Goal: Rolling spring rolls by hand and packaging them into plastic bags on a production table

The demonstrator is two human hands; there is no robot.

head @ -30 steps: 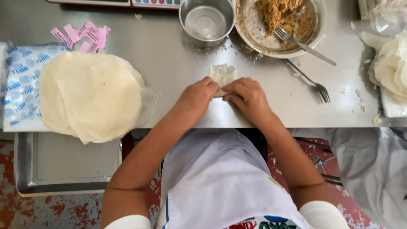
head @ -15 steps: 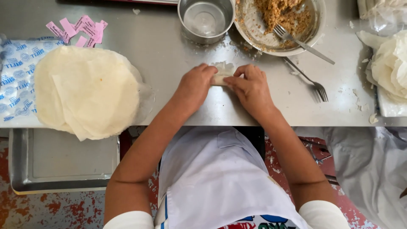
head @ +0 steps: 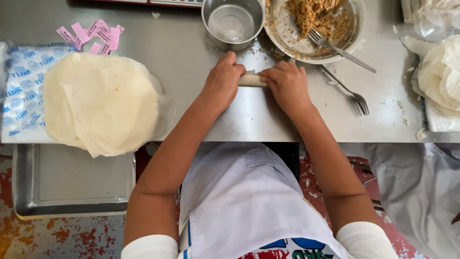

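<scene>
A pale rolled wrapper (head: 252, 80) lies on the steel table (head: 249, 120), just in front of a small metal pot. My left hand (head: 221, 81) presses on its left end and my right hand (head: 287, 85) covers its right end, fingers curled over it. Only the short middle stretch of the roll shows between the two hands. A stack of round thin wrappers (head: 98, 103) rests on a printed plastic bag at the left.
A metal pot of water (head: 233, 23) and a bowl of brown filling (head: 316, 26) with a fork (head: 338, 47) stand at the back. A second fork (head: 350, 91) lies to the right. Pink paper scraps (head: 96, 34), crumpled wrappers (head: 443, 72) and a low metal tray (head: 72, 182) surround the spot.
The flat folded wrapper has been rolled away from me into a tight cylinder. Both hands have moved forward with it toward the pot.
</scene>
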